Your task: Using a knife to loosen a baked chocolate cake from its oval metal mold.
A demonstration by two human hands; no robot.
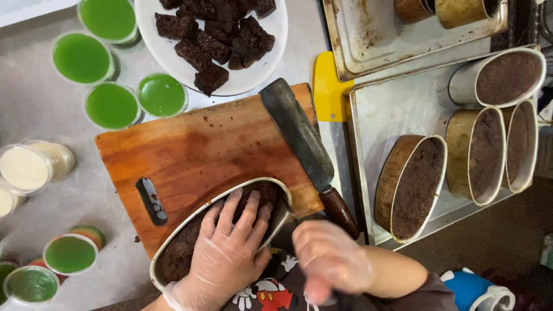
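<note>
Seen from above, our gloved left hand (227, 253) lies flat on a brown cake in an oval metal tin (173, 253), fingers spread, the grip loose and pressing rather than closed round anything. The tin is tipped on its side at the near edge of the wooden cutting board (190, 150), its rim hanging past the board toward our body. Our gloved right hand (331, 259) is blurred just beside the tin's right end; we cannot tell whether its grip is closed or whether it holds anything.

A cleaver (302, 144) rests diagonally across the board's right side, its dark wooden handle reaching past the board's corner, close to the right hand. Most of the board's middle and left lies bare, apart from the handle slot. Behind the board, a white plate (276, 52) carries dark brownie chunks and nearly touches the board's far edge.

To the right, a metal tray (380, 109) holds four more oval tins of cake lying on their sides, leaving its left part bare; a yellow board (328, 86) peeks from under it, and a second tray (374, 34) sits behind.

On the counter (34, 109) at left, cups of green jelly (112, 106) cluster near the board's far corner, cups of cream-coloured filling (23, 168) stand at the left edge, and more green cups (69, 253) sit nearer us.
</note>
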